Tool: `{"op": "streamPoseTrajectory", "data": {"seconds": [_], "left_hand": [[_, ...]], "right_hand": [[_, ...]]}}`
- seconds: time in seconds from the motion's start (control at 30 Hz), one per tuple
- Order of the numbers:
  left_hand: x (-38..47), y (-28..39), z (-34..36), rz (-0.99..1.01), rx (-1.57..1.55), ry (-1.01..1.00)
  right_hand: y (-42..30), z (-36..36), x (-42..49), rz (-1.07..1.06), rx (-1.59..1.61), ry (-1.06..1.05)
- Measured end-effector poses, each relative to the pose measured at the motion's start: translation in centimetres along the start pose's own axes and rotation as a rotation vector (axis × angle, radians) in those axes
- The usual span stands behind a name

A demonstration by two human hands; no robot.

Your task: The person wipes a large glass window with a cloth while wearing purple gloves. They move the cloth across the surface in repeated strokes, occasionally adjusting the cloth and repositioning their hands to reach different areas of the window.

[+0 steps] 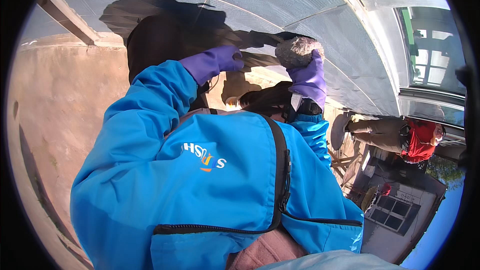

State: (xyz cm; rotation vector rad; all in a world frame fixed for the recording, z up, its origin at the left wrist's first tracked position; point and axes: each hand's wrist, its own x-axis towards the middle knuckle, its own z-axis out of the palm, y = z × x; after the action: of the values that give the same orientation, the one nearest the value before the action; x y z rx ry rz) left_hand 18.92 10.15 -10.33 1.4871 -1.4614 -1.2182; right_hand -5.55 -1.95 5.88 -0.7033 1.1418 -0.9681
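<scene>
My left hand (219, 62), in a purple rubber glove, hangs before me with its fingers loosely curled and apart, with nothing visible in it. My right hand (310, 71), gloved in the same purple, holds a shaggy grey-white cleaning cloth or wash mitt (298, 51) against the grey tiled wall (315, 18). Its fingers are partly hidden behind the fluffy material. A dark band with a device (300, 105) sits at my right wrist. My blue jacket sleeves reach both gloves. Shadows fall over the wall near both hands.
Concrete ground (71, 93) spreads at the left, beside a post (69, 17) at the wall's foot. A framed window (431, 48) is above the tiles at the right. Beyond my right arm stands a person in a red top (416, 140), near wooden trestles (343, 163) and a building.
</scene>
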Motion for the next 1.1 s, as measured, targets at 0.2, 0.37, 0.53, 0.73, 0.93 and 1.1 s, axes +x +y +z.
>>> {"op": "streamPoseTrajectory", "data": {"seconds": [0.2, 0.37, 0.53, 0.73, 0.93, 1.1], "left_hand": [[0.6, -1.2, 0.1, -0.036, 0.027, 0.088], [0.8, -1.5, -0.3, 0.115, 0.176, 0.067], [-1.0, -0.7, -1.4, 0.043, -0.061, 0.012], [-0.6, 0.3, -1.0, -0.04, 0.056, 0.04], [0.0, -0.1, -0.4, -0.052, 0.105, 0.03], [0.3, 0.1, -0.4, -0.064, 0.154, 0.032]], "right_hand": [[3.8, 8.1, -3.2, 0.192, 0.035, -0.175], [5.0, 13.0, -6.1, 0.245, 0.034, -0.289], [3.4, 14.2, -7.5, 0.059, -0.224, -0.442], [-2.2, 10.4, -6.3, -0.605, -0.763, -0.734], [-9.9, 4.1, -5.3, -0.545, -0.256, -0.362], [-13.2, 2.4, -5.3, -0.71, 0.131, 0.156]]}}
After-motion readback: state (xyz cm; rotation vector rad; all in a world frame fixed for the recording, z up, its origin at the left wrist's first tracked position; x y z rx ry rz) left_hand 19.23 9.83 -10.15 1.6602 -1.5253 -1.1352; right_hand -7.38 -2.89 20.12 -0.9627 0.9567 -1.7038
